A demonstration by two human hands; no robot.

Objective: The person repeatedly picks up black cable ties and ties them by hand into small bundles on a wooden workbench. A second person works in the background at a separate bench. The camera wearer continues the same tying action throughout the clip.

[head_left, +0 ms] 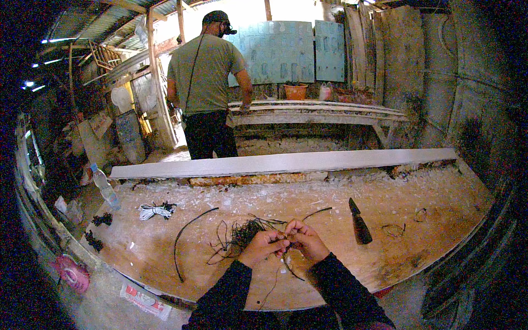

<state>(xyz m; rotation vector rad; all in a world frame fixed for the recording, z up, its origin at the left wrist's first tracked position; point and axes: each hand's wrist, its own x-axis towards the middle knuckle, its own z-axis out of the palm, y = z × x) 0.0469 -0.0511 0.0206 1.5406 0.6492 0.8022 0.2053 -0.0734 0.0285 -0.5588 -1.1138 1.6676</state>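
Over the middle of the wooden table, my left hand [266, 245] and my right hand [307, 241] meet with their fingertips pinched together. Between them they grip a thin black cord [295, 271], whose end sticks out below the fingers. Exactly how it runs between the fingers is hidden. Just left of my hands lies a loose tangle of black cord [242, 232], partly covered by the left hand. A separate curved length of cord [181, 234] rests farther left. To the right, a knife with a dark handle [361, 225] points its blade away from me.
White cord bundle [156, 211], small black bundles [102, 219] and a plastic bottle [104, 187] are at the left. Thin wire-like loops [394, 230] lie right. A raised white board [286, 163] borders the far edge. Beyond it, a person [206, 82] stands at another bench [319, 117].
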